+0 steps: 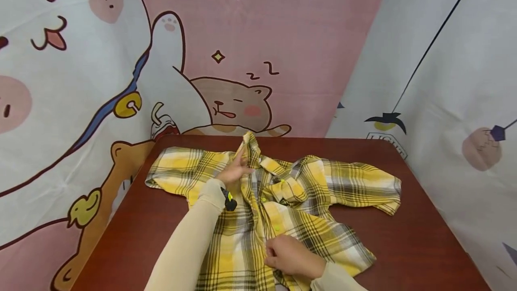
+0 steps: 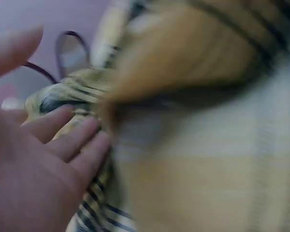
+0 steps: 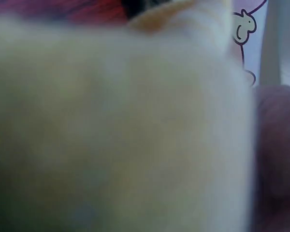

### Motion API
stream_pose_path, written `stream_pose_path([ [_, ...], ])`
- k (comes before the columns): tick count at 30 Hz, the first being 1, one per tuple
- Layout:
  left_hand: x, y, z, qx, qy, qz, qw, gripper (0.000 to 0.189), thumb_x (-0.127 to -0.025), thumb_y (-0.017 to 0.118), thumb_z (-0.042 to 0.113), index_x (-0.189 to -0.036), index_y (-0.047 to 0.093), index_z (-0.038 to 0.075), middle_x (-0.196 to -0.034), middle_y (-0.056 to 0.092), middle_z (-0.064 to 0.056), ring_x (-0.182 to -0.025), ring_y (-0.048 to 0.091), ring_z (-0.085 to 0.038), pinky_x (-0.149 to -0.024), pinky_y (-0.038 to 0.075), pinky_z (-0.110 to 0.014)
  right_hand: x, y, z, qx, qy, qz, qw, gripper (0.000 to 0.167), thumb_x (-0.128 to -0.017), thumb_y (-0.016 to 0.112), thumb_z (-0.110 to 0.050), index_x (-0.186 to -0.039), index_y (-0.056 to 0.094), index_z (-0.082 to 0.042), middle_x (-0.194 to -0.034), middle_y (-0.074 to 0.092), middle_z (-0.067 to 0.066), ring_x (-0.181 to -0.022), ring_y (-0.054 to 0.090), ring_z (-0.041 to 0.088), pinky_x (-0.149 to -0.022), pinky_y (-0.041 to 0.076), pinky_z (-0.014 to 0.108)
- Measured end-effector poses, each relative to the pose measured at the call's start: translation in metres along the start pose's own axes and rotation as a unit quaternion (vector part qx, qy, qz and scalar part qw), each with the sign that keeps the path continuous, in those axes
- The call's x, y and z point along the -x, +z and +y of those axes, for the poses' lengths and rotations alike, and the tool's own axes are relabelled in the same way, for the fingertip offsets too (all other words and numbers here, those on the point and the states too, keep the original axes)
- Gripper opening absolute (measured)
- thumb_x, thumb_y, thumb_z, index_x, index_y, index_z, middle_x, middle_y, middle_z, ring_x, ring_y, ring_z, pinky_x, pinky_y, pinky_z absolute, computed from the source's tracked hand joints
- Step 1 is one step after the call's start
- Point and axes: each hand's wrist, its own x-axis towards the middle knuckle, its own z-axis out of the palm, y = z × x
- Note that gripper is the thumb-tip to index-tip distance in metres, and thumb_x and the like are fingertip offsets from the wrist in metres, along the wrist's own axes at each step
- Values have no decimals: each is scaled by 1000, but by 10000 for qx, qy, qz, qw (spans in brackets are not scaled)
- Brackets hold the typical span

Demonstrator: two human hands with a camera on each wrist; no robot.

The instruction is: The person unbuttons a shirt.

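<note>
A yellow, white and grey plaid shirt lies front up, its sleeves spread to both sides and small light-green buttons down its front. The collar stands up on its left side; to the right the cloth near the neck is folded and bunched. My left hand reaches to the collar, fingers extended and thumb apart; in the left wrist view its fingers touch the cloth without curling round it. Lower down, my right hand has curled fingers and grips the shirt's front edge. Blurred cloth hides most of the right wrist view.
The shirt lies on a dark reddish-brown table. Behind it hangs a pink and white curtain printed with cartoon animals, close to the table's back and left edges. A black band is on the left wrist.
</note>
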Motion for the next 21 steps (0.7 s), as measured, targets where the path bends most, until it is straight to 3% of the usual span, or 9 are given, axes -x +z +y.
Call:
stream_pose_path([
  [3, 7, 0, -14, -720, -168, 877, 9934, 67, -97, 59, 12, -154, 25, 14, -134, 50, -17, -113, 54, -33, -90, 46, -50, -3, -4, -3, -29, 90, 529, 9986, 27, -92, 69, -30, -72, 51, -24, -59, 46, -12, -47, 41, 4, -49, 38, 22],
  [6, 15, 0, -22, -1568, 74, 1685, 9731, 41, -96, 61, 12, -136, 52, 6, -100, 60, -10, -79, 57, -24, -69, 47, -42, -7, -12, -1, 109, 167, 1219, 9923, 22, -92, 69, -30, -78, 53, -23, -66, 47, -10, -53, 42, 6, -50, 37, 24],
  [9, 28, -1, -26, -2461, 290, 1750, 9529, 27, -94, 66, 15, -118, 62, 5, -87, 59, -4, -70, 55, -19, -64, 46, -39, -8, -25, 9, 376, 317, 2097, 9765, 13, -91, 71, -25, -87, 60, -21, -76, 50, -10, -63, 47, 6, -55, 41, 28],
  [12, 42, -1, -31, -3103, 500, 1602, 9357, 24, -91, 70, 18, -112, 65, 7, -92, 61, -4, -77, 57, -20, -67, 48, -40, -9, -45, 29, 513, 618, 3057, 9487, 13, -91, 71, -20, -100, 65, -13, -79, 52, -8, -66, 48, 8, -58, 43, 31],
  [14, 50, -2, -33, -3384, 575, 1630, 9250, 23, -90, 71, 19, -110, 66, 7, -96, 61, -5, -81, 57, -21, -69, 48, -42, -11, -62, 47, 282, 930, 3445, 9338, 21, -93, 69, -20, -109, 65, -8, -77, 55, -4, -61, 50, 11, -56, 44, 32],
  [17, 61, -6, -38, -3536, 451, 1652, 9196, 24, -90, 71, 20, -110, 65, 7, -91, 60, -5, -76, 56, -21, -64, 47, -41, -17, -87, 72, -296, 1392, 3380, 9303, 33, -97, 63, -29, -116, 61, -3, -77, 58, 2, -57, 51, 16, -53, 43, 34],
  [19, 66, -9, -42, -3459, 282, 1512, 9256, 25, -90, 71, 20, -110, 63, 8, -85, 57, -4, -69, 53, -20, -60, 45, -39, -23, -98, 86, -722, 1729, 3013, 9349, 38, -98, 58, -39, -112, 63, -4, -75, 59, 6, -55, 51, 19, -51, 43, 35],
  [21, 69, -13, -49, -3370, 93, 1315, 9322, 27, -90, 72, 21, -111, 60, 10, -80, 55, -2, -63, 50, -19, -57, 42, -37, -29, -106, 97, -1015, 1962, 2587, 9403, 40, -97, 57, -45, -99, 65, -6, -69, 58, 5, -53, 50, 19, -50, 43, 35],
])
